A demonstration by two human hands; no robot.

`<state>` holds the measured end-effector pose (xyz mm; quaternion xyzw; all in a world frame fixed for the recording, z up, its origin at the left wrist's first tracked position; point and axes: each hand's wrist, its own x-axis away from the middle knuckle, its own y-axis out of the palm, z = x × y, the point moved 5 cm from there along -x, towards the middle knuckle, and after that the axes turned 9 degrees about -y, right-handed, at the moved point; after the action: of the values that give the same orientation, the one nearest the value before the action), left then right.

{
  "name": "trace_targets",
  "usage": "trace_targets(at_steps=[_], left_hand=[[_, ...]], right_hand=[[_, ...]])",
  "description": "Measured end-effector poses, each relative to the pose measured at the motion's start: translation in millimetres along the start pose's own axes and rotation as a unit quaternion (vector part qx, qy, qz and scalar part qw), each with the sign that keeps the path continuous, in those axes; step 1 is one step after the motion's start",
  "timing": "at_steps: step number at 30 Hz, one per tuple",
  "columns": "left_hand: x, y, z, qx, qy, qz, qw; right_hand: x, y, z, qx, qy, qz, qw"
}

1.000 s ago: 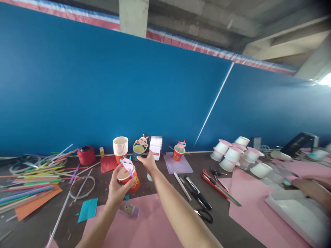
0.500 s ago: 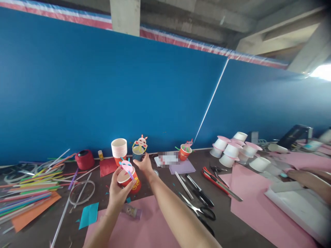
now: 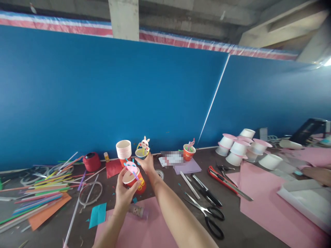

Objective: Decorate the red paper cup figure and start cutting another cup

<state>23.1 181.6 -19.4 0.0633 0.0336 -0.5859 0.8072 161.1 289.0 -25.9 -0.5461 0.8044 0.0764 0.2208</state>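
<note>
Dark tabletop [image 3: 243, 230], scissors [image 3: 206, 209], red cutter [image 3: 229, 184], pink paper [image 3: 263, 199], probably straws [image 3: 49, 187]

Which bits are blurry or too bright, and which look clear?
Head view: white glare at the upper right edge; head view: another person's arm, far right, looks smeared; head view: blocky squares hide something beside the purple paper; head view: the red cup in the left hand and the scissors look clearer.
</note>
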Motion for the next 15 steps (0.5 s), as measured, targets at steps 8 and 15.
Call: trace_targets(at_steps=[8,15], left_hand=[[-1,-2.0,-1,-0.005,0.001,-0.004,1.0],[-3,-2.5,-7,0.058,-0.024,-0.028,0.998]], right_hand=[[16,-17,-25,0.178,-0.071,0.033,0.981],[28,-22,-51,0.37,-0.162,0.014,0.915]])
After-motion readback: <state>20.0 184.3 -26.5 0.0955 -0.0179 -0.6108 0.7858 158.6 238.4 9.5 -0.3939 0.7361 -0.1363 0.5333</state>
